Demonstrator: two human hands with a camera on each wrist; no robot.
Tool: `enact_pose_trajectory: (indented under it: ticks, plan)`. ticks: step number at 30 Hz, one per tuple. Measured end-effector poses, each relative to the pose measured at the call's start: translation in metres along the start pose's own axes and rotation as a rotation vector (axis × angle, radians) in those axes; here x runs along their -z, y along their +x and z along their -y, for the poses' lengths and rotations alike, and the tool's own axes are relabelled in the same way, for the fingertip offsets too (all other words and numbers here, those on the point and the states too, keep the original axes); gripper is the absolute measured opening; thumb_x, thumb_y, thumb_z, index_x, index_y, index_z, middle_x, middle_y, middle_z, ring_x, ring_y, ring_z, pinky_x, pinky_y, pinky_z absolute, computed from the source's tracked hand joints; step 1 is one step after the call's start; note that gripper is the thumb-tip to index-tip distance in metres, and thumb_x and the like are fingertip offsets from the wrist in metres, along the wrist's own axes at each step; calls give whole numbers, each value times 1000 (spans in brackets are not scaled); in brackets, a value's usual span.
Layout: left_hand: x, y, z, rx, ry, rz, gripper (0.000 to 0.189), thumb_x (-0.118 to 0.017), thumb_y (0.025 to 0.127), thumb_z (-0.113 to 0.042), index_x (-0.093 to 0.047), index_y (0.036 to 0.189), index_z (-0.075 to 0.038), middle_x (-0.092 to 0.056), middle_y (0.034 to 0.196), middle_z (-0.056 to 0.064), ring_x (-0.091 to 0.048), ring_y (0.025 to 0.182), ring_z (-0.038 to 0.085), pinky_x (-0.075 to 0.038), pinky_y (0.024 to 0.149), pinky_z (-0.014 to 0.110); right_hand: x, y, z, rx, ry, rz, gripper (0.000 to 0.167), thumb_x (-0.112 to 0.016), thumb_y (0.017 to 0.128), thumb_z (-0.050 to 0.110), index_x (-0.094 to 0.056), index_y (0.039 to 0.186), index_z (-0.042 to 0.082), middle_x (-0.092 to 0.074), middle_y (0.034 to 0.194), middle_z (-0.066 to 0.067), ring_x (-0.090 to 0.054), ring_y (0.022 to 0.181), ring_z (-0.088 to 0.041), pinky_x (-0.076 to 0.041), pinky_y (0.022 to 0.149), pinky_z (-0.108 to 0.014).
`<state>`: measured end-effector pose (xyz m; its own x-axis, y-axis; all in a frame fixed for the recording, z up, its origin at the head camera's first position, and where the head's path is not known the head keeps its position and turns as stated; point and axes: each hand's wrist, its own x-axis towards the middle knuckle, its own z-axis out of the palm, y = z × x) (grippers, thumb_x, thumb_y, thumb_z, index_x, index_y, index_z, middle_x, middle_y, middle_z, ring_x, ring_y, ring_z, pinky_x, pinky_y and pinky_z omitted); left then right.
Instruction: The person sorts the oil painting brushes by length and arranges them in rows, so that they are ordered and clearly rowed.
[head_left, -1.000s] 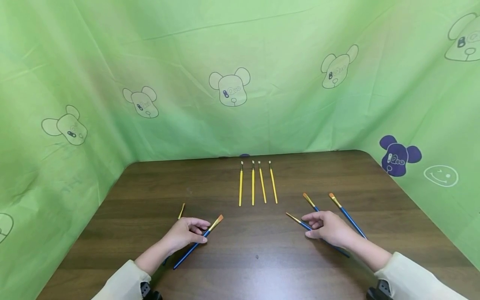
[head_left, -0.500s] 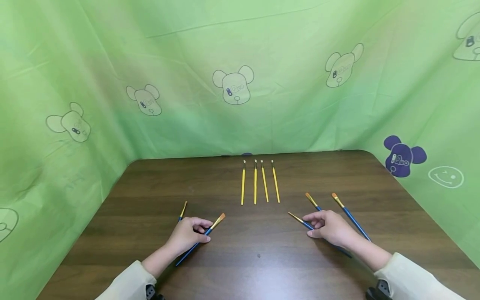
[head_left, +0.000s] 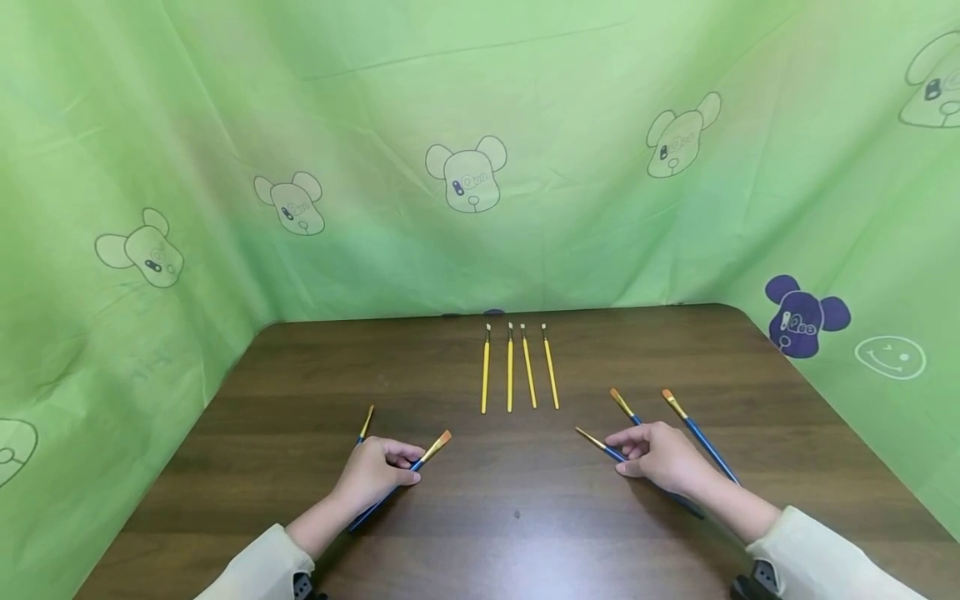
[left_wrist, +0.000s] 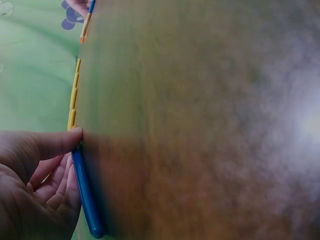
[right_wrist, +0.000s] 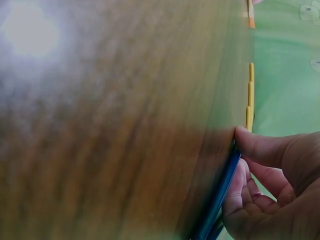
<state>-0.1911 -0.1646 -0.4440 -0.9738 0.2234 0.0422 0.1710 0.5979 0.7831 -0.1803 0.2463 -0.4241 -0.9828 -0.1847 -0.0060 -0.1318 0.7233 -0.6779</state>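
Observation:
In the head view, my left hand (head_left: 375, 471) pinches a blue-handled paintbrush (head_left: 435, 447) with a wide flat tip between thumb and fingers. Its blue handle (left_wrist: 86, 195) runs down past the palm in the left wrist view. A second blue paintbrush (head_left: 365, 423) lies just left of that hand, its lower part hidden. On the right side, my right hand (head_left: 660, 457) pinches a thin, pointed blue paintbrush (head_left: 600, 443) by the handle, also seen as a blue handle (right_wrist: 217, 195) in the right wrist view. Behind that hand lies another blue paintbrush (head_left: 622, 404), partly covered.
A further blue paintbrush (head_left: 701, 436) lies to the right of the right hand. Several slim yellow brushes (head_left: 510, 375) stand in a row near the back of the brown wooden table (head_left: 465, 533). A green printed cloth (head_left: 375, 250) hangs around the back and sides.
The head view has shifted slightly. My left forearm has moved a little right and now hides the lower end of the leftmost brush. Both hands keep their grip on the same brushes.

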Motion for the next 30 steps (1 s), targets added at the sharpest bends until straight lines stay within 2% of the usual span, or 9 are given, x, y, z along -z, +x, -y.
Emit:
enact_pose_trajectory:
  ticks: [15, 23, 30]
  plan:
    - [0, 3, 7, -6, -56, -13, 25, -82, 69, -2, -78, 94, -6, -70, 75, 0, -64, 70, 11, -51, 64, 27, 1, 0, -2, -4, -14, -9, 28, -76, 72, 2, -75, 100, 5, -63, 79, 2, -56, 75, -15, -46, 60, -26]
    - [1, 4, 9, 29, -95, 1, 25, -80, 69, 0, -78, 93, -4, -71, 77, 1, -61, 71, 10, -51, 64, 26, 1, -1, -1, -27, 2, 4, 27, -76, 75, 1, -74, 102, 3, -62, 80, 2, -55, 76, -15, -46, 61, -27]
    - [3, 6, 7, 44, -126, -1, 23, -79, 70, 2, -78, 93, -3, -73, 83, 5, -63, 78, 12, -52, 69, 26, 4, 1, 1, -33, 20, 26, 25, -74, 77, 0, -73, 103, 1, -60, 80, 0, -54, 77, -17, -46, 63, -29]
